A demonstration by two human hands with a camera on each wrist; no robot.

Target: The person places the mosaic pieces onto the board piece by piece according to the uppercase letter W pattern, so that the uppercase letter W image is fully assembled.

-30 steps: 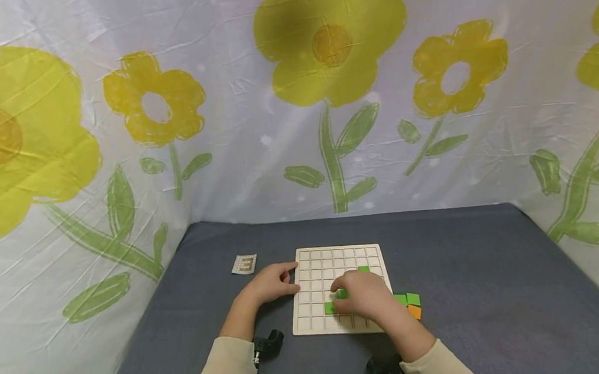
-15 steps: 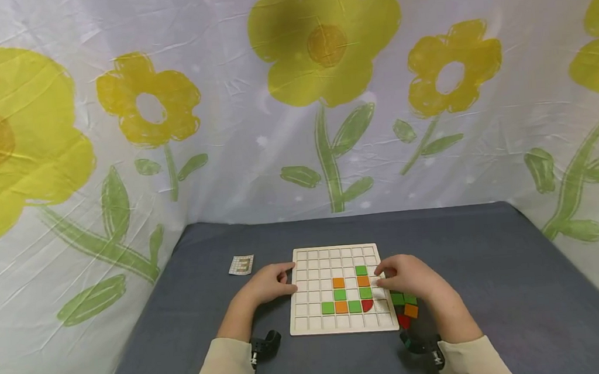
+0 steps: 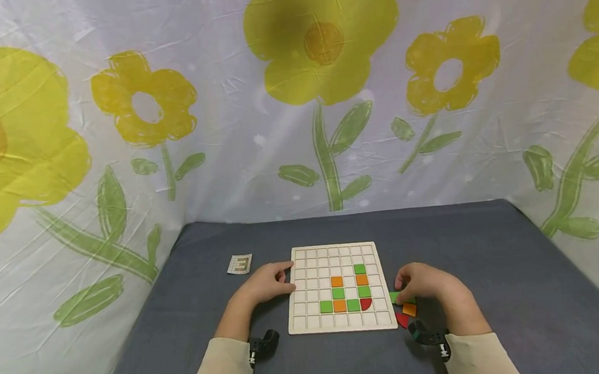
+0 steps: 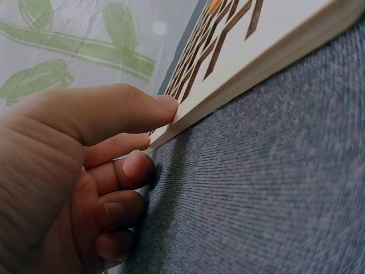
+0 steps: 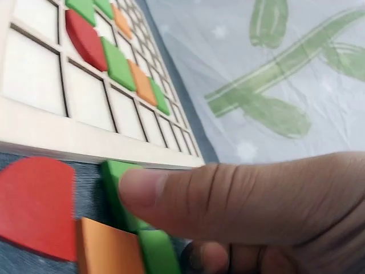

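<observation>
At the middle of a table point(image 3: 472, 229) covered in dark blue-grey cloth lay a pale square wooden board point(image 3: 305, 263) ruled into a grid. Set in its cells, mostly toward the right and near side, were five green square tiles point(image 3: 338, 294), three orange square tiles point(image 3: 339, 306) and one red tile with a rounded side point(image 3: 366, 304). The right column ran green, orange, green, red from far to near; the near row ran green, orange, green, red from left to right. The left hand point(image 3: 266, 283) touched the board's left edge with thumb and index finger spread apart, the thumb tip over the rim and its other fingers loosely bent. Just beyond the board's right edge, the right hand point(image 3: 427, 282) had its thumb on a loose green block point(image 5: 114, 188); I cannot tell whether the fingers gripped it. Close by lay a second green block point(image 5: 159, 251), a loose orange block point(image 5: 108, 251) and, nearest, a loose rounded red piece point(image 5: 40, 205). Far left of the board lay a small paper card point(image 3: 240, 264) printed with a grid.
</observation>
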